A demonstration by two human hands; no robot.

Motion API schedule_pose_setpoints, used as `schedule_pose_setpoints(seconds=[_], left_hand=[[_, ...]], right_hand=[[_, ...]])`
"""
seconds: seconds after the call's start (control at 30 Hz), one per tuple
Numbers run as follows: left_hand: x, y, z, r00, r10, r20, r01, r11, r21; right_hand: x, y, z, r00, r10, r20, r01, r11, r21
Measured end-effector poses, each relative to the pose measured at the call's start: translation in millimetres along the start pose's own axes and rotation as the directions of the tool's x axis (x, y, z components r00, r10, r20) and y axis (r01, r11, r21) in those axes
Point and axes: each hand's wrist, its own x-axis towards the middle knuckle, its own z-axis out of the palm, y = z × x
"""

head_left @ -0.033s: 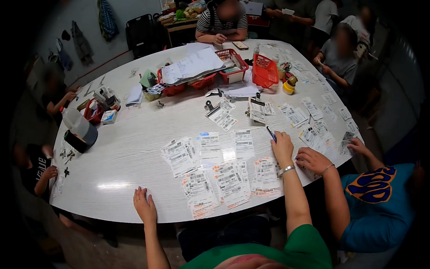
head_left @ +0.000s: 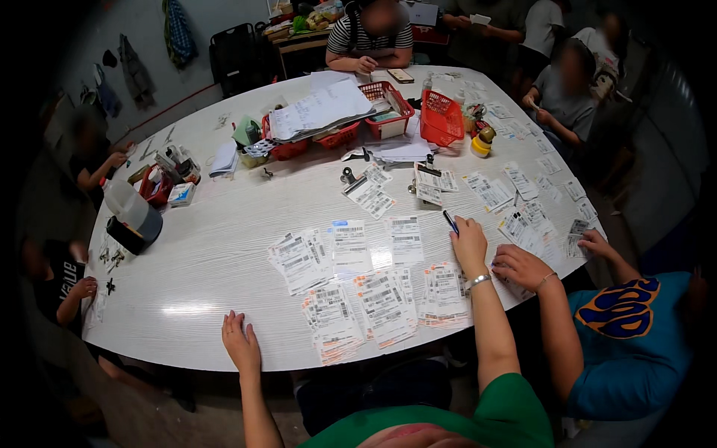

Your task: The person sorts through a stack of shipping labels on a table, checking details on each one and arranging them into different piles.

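Observation:
My left hand (head_left: 242, 341) rests on the near edge of the white table (head_left: 187, 276), fingers slightly apart and holding nothing. My right hand (head_left: 470, 250) is closed around a dark pen (head_left: 450, 222) that points away to the upper left. Between my hands lie fanned stacks of printed labels: a near-left stack (head_left: 331, 321), a middle stack (head_left: 386, 306) and a right stack (head_left: 444, 295) close to my right wrist. Behind them lie another label pile (head_left: 300, 261), a label with a blue mark (head_left: 350, 245) and a further upright label (head_left: 406, 240).
A co-worker's hand (head_left: 521, 266) is just right of mine, near more labels (head_left: 525, 231). Clipped labels (head_left: 369, 194) lie farther back. Red baskets (head_left: 442, 119) and stacked papers (head_left: 321, 110) fill the table's middle. A jug (head_left: 133, 209) stands at left; other people sit around.
My right hand and the pen have shifted very slightly to the left. My left hand and the label stacks have stayed in place.

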Motion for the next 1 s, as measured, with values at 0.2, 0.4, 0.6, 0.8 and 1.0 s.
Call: schedule_pose_setpoints(seconds=[0.2,0.4,0.6,0.8,1.0], left_hand=[[0,1,1,1.0,0.007,-0.005,-0.007,1.0,0.007],[0,2,1,1.0,-0.001,0.0,0.001,1.0,0.01],[0,0,1,1.0,0.004,0.007,-0.004,1.0,0.007],[0,-3,2,1.0,0.024,-0.001,-0.024,1.0,0.013],[1,5,3,1.0,0.024,0.01,-0.024,1.0,-0.004]], right_hand=[[23,-2,12,0.983,-0.111,0.147,0.099,0.991,0.088],[35,1,-2,0.923,0.051,0.382,-0.357,0.485,0.798],[27,-25,-31,0.926,0.063,0.373,-0.372,-0.031,0.928],[27,-26,-38,0.939,0.098,0.329,-0.317,-0.124,0.94],[20,-19,-41,0.932,0.126,0.34,-0.316,-0.179,0.932]])
